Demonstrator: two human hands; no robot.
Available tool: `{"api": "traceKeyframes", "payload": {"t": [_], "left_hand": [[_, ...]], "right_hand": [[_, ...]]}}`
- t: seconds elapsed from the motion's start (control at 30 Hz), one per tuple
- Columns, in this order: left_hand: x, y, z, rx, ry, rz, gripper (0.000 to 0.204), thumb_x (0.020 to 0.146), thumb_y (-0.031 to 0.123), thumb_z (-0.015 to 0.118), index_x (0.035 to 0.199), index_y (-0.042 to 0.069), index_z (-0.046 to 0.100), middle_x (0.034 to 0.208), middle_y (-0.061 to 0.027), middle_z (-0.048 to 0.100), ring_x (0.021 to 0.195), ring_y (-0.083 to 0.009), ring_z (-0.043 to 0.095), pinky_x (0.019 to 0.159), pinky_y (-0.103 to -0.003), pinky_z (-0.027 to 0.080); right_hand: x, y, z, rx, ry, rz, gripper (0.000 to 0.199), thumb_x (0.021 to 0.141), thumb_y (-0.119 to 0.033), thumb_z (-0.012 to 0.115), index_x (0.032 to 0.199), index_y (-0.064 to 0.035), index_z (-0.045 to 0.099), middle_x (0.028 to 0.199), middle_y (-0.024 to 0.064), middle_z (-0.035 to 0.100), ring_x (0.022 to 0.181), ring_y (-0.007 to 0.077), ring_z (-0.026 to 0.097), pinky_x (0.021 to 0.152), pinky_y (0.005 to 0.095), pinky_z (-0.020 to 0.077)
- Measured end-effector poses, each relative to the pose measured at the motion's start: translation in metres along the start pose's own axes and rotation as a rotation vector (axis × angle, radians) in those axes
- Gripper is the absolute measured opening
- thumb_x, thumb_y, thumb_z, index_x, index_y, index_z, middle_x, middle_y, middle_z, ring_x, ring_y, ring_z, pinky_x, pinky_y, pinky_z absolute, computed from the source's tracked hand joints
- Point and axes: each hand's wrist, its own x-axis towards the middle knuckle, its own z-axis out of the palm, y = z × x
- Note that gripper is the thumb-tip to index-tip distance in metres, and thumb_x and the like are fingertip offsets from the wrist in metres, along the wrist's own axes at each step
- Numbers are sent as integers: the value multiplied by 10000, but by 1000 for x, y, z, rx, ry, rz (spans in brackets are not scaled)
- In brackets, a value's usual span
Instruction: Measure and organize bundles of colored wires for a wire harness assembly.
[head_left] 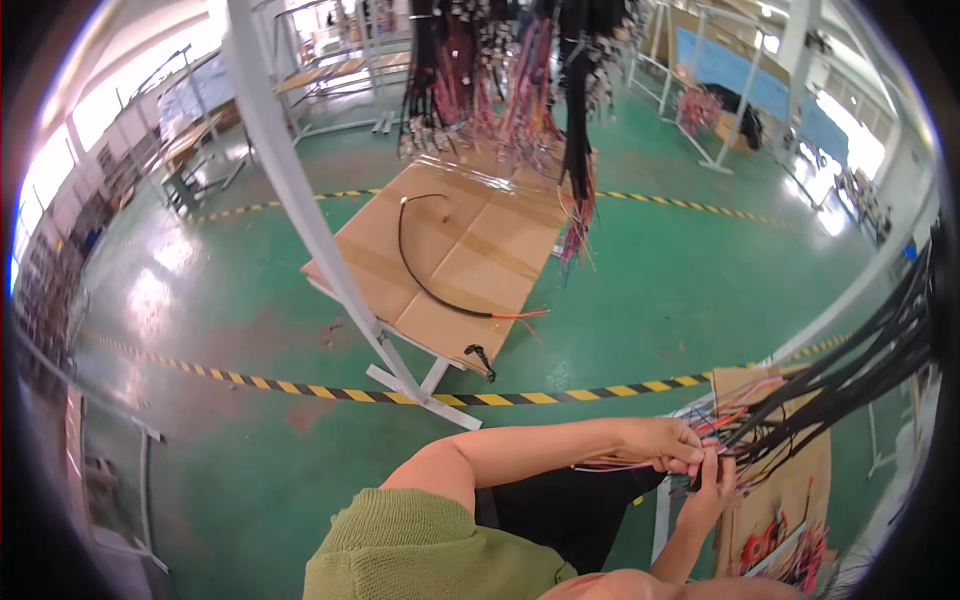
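Note:
My left hand (665, 443) is closed, its fingertips pinching thin coloured wires (610, 463) whose loose ends stick out to the left below my wrist. My right hand (712, 488) comes up from below and meets the left one, thumb and fingers closed on the same wires close to the end of a black cable. Exactly what lies between the fingertips is too small to make out. Just beyond both hands, a thick bundle of black-sleeved cables (850, 350) hangs in from the right, with red, white and other coloured wire ends (735, 405) fanning out.
Under the cables is a cardboard-covered surface (815, 465) with red-handled tools (765, 540). Ahead, a cardboard-topped stand (460, 240) carries one black cable (405, 250) beneath hanging wire harnesses (500, 90). A white metal post (290, 170) and yellow-black floor tape (330, 390) cross the green floor.

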Motion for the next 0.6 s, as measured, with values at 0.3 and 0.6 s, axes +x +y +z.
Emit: {"api": "traceKeyframes", "payload": {"t": [0.3, 0.6], "left_hand": [[-5, -8, 35, 1420, 725, 685, 131, 750, 112, 620, 804, 9, 560, 779, -146, 607, 740, -334, 630, 600, -432, 488], [15, -12, 15, 1615, 652, 637, 126, 753, 153, 591, 809, 40, 582, 766, -106, 592, 734, -293, 618, 600, -410, 486]], "right_hand": [[-6, 18, -9, -292, 93, 6, 247, 962, -225, 548, 934, 20, 557, 842, 14, 553, 761, 94, 488, 667, 249, 422], [18, 32, -31, -267, 88, 161, 192, 950, -255, 566, 875, -79, 566, 820, 6, 588, 705, 103, 552, 597, 255, 464]]}}
